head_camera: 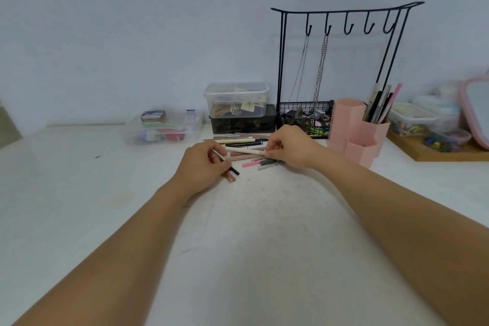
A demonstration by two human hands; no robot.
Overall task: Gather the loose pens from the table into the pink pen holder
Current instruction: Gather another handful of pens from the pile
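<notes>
Head view: the white table (251, 233) filled the lower half of the frame, bare surface across the centre bottom and the whole left side. Its back edge ran along the wall at mid-height. Clutter lined that edge: a clear flat box (162, 128) left of centre, a lidded clear tub (236, 99) stacked on a dark box (243, 122), a black wire rack (341, 61) with hooks and hanging chains, and a wooden tray (423, 151) of small containers at the right edge.

The pink pen holder (354, 130) stood right of centre, just in front of the rack, with several pens already upright in its rear compartment. The loose pens (246, 143) lay in a pile at frame centre, just left of the holder.

The left hand (203, 164) sat on the left end of the pile, fingers curled around a few dark and tan pens poking out below the palm. The right hand (288, 145) pinched the right end of a white pen (246, 151) between thumb and fingers, narrow grip, pen roughly level above the pile.

Both forearms came in from the bottom corners, converging on the pile, palms down.
</notes>
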